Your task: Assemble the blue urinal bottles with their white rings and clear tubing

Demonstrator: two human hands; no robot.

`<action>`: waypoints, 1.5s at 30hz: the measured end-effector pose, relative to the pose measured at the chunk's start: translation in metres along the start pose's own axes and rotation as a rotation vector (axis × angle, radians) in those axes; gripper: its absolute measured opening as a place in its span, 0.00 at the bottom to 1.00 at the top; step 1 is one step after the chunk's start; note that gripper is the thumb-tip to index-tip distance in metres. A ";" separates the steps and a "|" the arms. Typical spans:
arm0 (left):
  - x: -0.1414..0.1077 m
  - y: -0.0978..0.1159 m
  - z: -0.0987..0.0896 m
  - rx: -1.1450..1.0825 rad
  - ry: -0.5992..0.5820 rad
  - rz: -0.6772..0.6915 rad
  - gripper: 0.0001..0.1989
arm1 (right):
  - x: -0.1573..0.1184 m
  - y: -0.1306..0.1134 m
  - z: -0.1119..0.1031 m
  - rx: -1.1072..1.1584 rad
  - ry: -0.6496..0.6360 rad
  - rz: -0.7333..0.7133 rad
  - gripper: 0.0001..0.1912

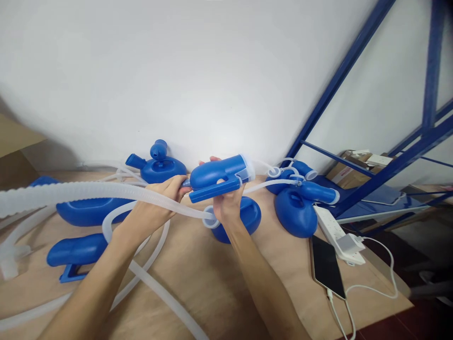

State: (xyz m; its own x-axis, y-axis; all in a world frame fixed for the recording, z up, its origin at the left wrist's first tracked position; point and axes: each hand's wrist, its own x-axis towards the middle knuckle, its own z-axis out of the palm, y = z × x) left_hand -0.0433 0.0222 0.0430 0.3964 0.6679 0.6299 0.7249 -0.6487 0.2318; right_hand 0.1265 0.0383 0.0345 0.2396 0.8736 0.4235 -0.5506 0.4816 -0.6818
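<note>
A blue plastic funnel-shaped part with a flat side handle and a clear rim is held above the table, rim to the right. My right hand grips it from below, fingers wrapped round its body. At its narrow left end, my left hand is closed on the small tip. A translucent ribbed hose passes over my left wrist to a white ring cap on a blue bottle, which stands just below and partly behind my right hand.
More blue bottles lie at the left, back and right of the wooden table. Hoses cross the left side. A phone, power strip and blue metal shelf are at the right.
</note>
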 end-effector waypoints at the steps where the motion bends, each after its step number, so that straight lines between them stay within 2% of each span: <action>1: -0.001 -0.001 0.002 0.025 0.012 0.016 0.19 | -0.001 0.001 -0.001 0.015 -0.012 -0.007 0.46; 4: -0.002 -0.004 0.010 0.092 0.067 0.069 0.19 | -0.004 0.003 -0.003 0.048 -0.017 -0.015 0.46; 8: -0.001 -0.005 0.021 0.142 0.113 0.068 0.18 | -0.003 0.004 -0.005 0.058 0.049 0.006 0.46; 11: 0.002 -0.005 0.023 0.125 0.106 0.033 0.18 | 0.002 0.007 -0.006 0.039 0.097 0.058 0.41; 14: 0.005 -0.007 0.020 0.125 0.117 0.018 0.17 | 0.009 0.011 -0.008 0.035 0.084 0.067 0.40; 16: 0.006 -0.010 0.017 0.148 0.207 0.015 0.15 | 0.014 0.012 -0.010 0.049 0.095 0.020 0.40; 19: 0.004 -0.014 0.012 0.145 0.404 -0.046 0.13 | 0.024 0.011 -0.016 0.058 0.183 -0.049 0.36; 20: 0.003 -0.014 0.012 0.114 0.436 -0.079 0.11 | 0.027 0.009 -0.018 0.061 0.217 -0.064 0.34; 22: 0.001 -0.014 0.015 0.022 0.382 -0.161 0.13 | 0.033 0.006 -0.023 0.079 0.268 -0.083 0.33; 25: 0.001 -0.015 0.029 -0.205 0.059 -0.336 0.21 | 0.039 0.000 -0.027 0.126 0.295 -0.094 0.32; 27: 0.004 -0.016 0.042 -0.460 -0.064 -0.489 0.25 | 0.040 -0.002 -0.026 0.145 0.287 -0.100 0.32; 29: 0.008 -0.018 0.054 -0.762 -0.053 -0.595 0.33 | 0.038 -0.004 -0.025 0.133 0.268 -0.107 0.32; 32: 0.011 -0.021 0.062 -1.044 0.045 -0.578 0.32 | 0.033 -0.004 -0.020 0.087 0.237 -0.111 0.31; 35: 0.010 -0.022 0.061 -1.064 0.104 -0.529 0.25 | 0.029 -0.003 -0.017 0.077 0.227 -0.099 0.31; 37: 0.009 -0.021 0.058 -1.040 0.102 -0.523 0.22 | 0.029 -0.001 -0.017 0.081 0.226 -0.084 0.31; 45: 0.006 -0.014 0.057 -0.971 0.051 -0.496 0.23 | 0.026 0.009 -0.019 0.093 0.186 -0.050 0.34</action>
State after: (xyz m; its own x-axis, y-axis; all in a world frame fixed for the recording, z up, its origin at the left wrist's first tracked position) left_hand -0.0189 0.0560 0.0013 0.1429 0.9331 0.3300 0.0345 -0.3379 0.9405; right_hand 0.1425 0.0665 0.0281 0.4072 0.8507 0.3324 -0.6036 0.5238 -0.6011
